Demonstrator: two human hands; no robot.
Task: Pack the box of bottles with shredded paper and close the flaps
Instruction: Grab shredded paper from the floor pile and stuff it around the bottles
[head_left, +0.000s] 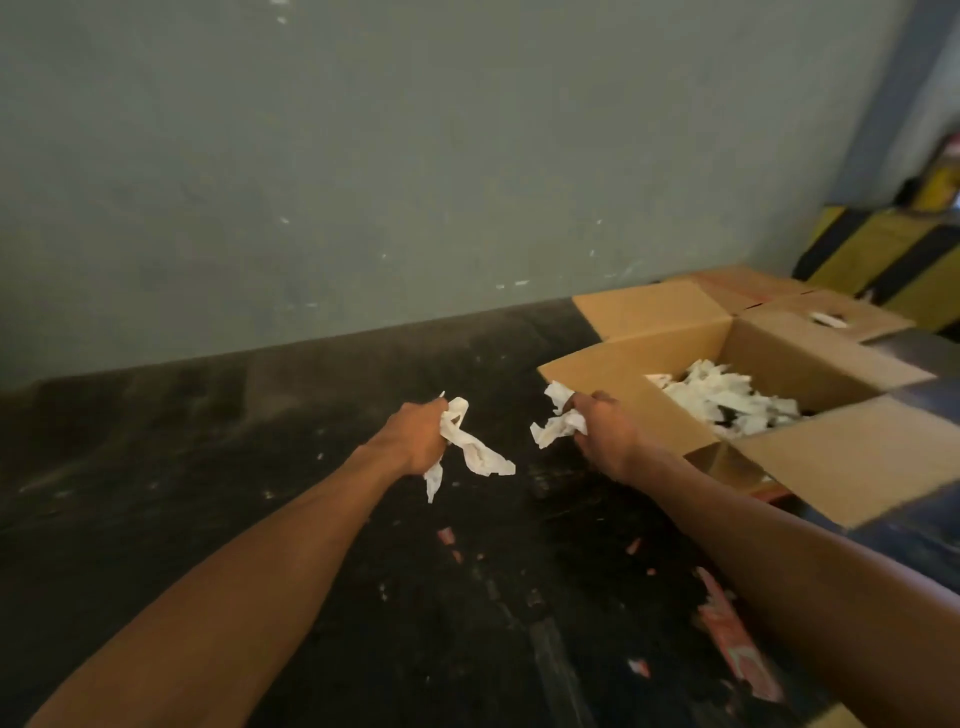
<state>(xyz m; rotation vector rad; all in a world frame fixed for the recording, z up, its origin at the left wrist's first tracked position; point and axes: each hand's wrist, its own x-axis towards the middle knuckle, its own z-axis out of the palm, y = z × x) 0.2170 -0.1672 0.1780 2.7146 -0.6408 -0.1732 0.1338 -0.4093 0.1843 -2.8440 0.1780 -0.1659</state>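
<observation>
An open cardboard box (670, 410) stands at the right, its four flaps spread outward. White shredded paper (727, 397) fills its inside; the bottles are hidden under it. My left hand (418, 436) is closed around a strip of white paper (480, 454) that dangles below the fist, left of the box. My right hand (605, 431) grips a crumpled piece of white paper (558, 423) just in front of the box's left flap.
Dark, stained floor (260, 493) with small paper scraps runs to a grey-green wall. More cardboard boxes (831, 309) sit behind the open one. A yellow and black striped barrier (883, 260) stands at far right. Red printed scraps (737, 639) lie near my right forearm.
</observation>
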